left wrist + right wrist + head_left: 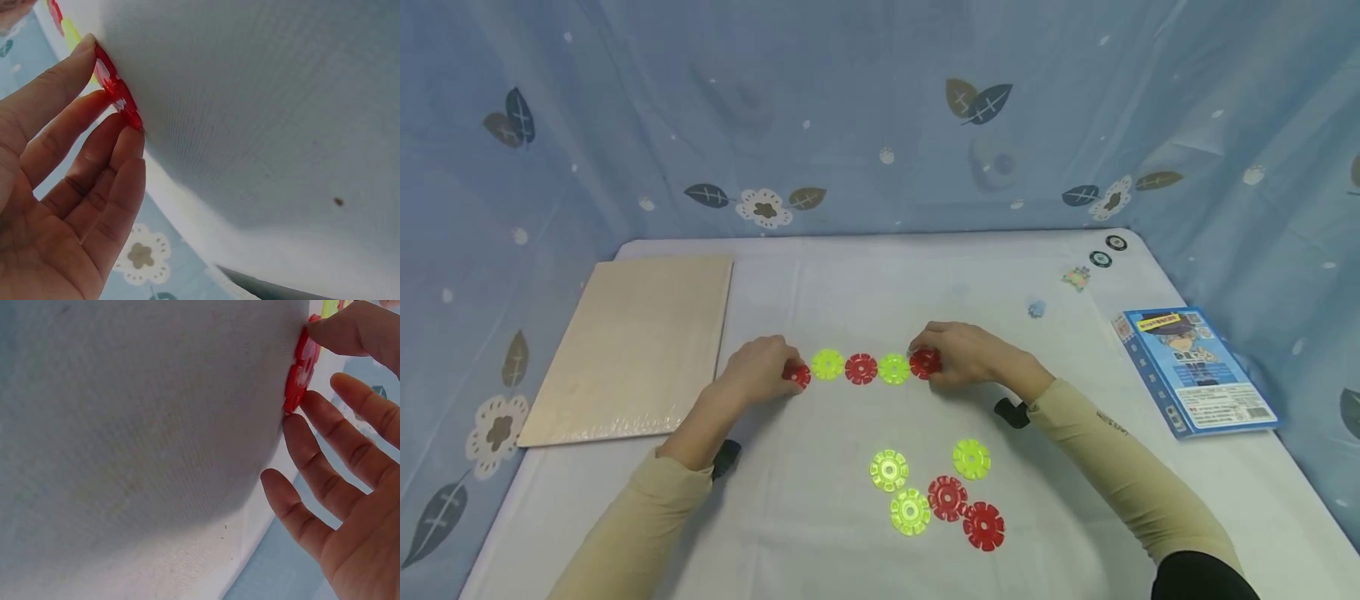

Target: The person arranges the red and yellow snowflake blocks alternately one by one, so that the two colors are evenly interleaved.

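A row of notched plastic building discs, red and yellow-green by turns, lies across the white table. My left hand [758, 371] holds the red disc [117, 94] at the row's left end by its rim, thumb on one side and fingertips on the other. At the right end, my right hand [966, 357] pinches another red disc [301, 372] between thumb and fingertips. Between them lie a yellow-green disc [828, 364], a red disc [861, 368] and a second yellow-green disc [893, 369]. Whether neighbouring discs interlock, I cannot tell.
Several loose discs, red [947, 498] and yellow-green [972, 459], lie nearer the front. A beige board [632, 350] is at the left, a blue box [1198, 371] at the right. Small black rings [1101, 259] and little coloured pieces [1077, 278] lie at the back right.
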A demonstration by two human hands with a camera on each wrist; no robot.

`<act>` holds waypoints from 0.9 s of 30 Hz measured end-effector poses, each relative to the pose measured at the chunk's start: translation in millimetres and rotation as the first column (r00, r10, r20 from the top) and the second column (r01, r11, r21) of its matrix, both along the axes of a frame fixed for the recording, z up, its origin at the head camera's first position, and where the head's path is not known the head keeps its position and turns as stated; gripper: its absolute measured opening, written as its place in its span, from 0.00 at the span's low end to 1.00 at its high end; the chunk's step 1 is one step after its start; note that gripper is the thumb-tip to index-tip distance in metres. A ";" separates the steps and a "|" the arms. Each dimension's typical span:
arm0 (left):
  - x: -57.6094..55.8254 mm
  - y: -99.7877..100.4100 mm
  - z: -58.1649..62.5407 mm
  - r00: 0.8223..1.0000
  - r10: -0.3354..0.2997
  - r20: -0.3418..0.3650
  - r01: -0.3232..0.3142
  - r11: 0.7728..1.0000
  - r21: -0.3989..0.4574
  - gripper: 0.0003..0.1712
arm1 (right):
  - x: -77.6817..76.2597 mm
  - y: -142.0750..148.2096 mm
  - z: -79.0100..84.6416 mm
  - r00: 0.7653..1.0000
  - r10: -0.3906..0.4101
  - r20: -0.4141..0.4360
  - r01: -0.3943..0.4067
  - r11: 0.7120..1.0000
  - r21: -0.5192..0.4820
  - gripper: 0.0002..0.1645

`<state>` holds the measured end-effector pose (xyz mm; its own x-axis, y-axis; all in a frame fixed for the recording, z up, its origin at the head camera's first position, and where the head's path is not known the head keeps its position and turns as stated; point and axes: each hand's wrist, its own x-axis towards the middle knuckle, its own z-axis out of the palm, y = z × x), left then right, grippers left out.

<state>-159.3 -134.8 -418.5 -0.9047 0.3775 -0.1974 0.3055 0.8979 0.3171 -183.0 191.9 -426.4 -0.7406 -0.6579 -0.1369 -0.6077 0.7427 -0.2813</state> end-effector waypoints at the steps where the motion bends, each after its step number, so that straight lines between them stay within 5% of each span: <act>1: 0.9 -0.3 -0.8 1.000 0.002 0.003 -0.002 1.000 -0.001 0.20 | 1.2 0.6 -0.2 1.000 0.007 -0.011 -0.007 1.000 0.001 0.26; 18: 2.7 -0.3 -2.0 1.000 0.001 0.007 -0.001 1.000 0.004 0.20 | 42.7 45.3 12.8 0.997 0.014 -0.081 -0.012 1.000 0.018 0.22; 27: -1.2 0.2 -0.3 1.000 -0.010 0.008 0.010 1.000 -0.006 0.19 | 77.3 50.6 16.5 0.998 0.051 0.037 -0.052 0.997 0.050 0.26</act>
<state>-160.5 -134.7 -418.8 -0.8994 0.3851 -0.2070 0.3116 0.8967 0.3144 -105.6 242.5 -409.9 -0.7001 -0.6865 -0.1966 -0.6358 0.7246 -0.2659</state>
